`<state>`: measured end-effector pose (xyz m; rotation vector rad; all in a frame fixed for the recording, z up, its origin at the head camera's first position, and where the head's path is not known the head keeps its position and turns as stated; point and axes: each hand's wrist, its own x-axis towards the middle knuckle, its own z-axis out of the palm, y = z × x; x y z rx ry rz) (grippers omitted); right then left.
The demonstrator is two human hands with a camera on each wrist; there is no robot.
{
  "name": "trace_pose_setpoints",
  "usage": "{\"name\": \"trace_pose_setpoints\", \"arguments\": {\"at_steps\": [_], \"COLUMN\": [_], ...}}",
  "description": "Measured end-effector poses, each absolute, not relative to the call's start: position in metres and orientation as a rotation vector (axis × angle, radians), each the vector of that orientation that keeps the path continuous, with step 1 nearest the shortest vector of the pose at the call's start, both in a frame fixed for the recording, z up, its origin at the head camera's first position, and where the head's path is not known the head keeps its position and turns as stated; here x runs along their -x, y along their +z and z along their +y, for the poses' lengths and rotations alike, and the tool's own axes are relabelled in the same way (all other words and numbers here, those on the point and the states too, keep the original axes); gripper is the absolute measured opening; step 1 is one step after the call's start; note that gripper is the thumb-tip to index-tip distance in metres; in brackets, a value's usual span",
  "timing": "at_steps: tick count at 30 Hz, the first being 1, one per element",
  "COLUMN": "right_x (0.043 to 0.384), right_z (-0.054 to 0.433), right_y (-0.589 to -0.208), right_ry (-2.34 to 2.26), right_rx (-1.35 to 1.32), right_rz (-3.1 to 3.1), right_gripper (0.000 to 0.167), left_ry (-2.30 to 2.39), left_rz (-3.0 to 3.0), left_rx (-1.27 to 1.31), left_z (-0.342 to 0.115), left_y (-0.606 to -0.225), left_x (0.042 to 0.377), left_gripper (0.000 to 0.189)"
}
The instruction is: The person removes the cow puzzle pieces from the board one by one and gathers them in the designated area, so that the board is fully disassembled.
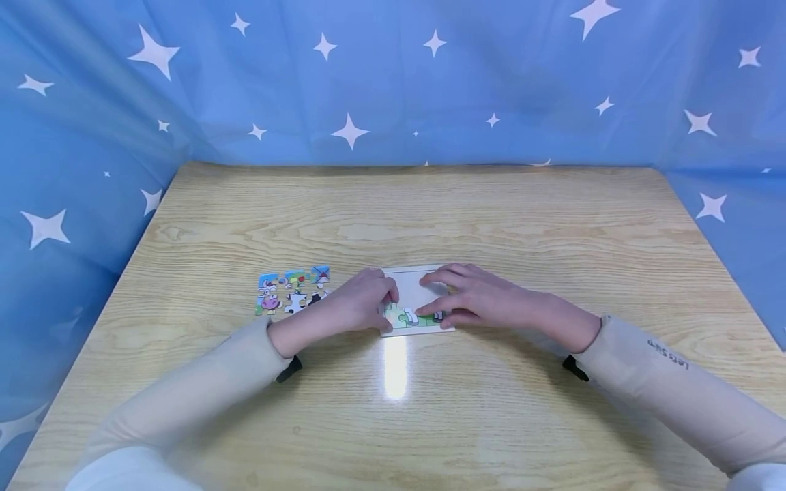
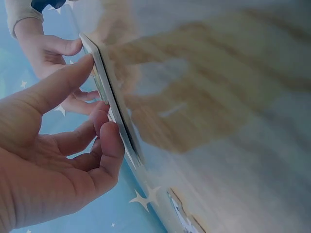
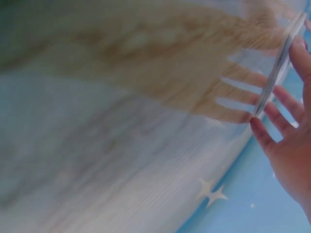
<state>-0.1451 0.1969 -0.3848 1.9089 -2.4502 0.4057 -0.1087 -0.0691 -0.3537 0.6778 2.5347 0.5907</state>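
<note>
Between both hands [image 1: 362, 300] [image 1: 482, 298]: puzzle board [image 1: 408, 286], seemingly flat.

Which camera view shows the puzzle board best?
The head view: it shows the puzzle board from above, with puzzle pieces along its near side, though the left hand and right hand partly cover it. The left wrist view shows mainly its thin edge; the right wrist view likewise, at the upper right.

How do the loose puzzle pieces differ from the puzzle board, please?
The loose puzzle pieces lie left of the left hand; the puzzle board lies between the left hand and right hand. The loose puzzle pieces are small and colourful; the puzzle board is larger, with a blank white part beyond its placed pieces. Both are on the wooden table.
</note>
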Motion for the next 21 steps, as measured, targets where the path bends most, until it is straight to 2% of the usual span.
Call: {"name": "trace_pose_setpoints", "arguments": {"at_steps": [6,14,21], "right_x": [0.145,0.145,0.146], "right_z": [0.196,0.194,0.195], "right_y": [-0.385,-0.384,-0.384], "right_ry": [0.418,0.437,0.435], "right_rx": [-1.91,-1.917,-1.918], "right_rz": [-2.444,-2.426,-2.436], "right_gripper": [0.042,0.042,0.043], "left_ry": [0.624,0.751,0.895], "left_rz": [2.542,2.547,2.537], "left_rx": [-0.667,-0.67,-0.717], "left_z": [-0.069,-0.074,-0.08], "left_y": [-0.353,-0.346,-0.344], "left_x": [0.108,0.105,0.101], "left_gripper": [0.034,0.013,0.011]}}
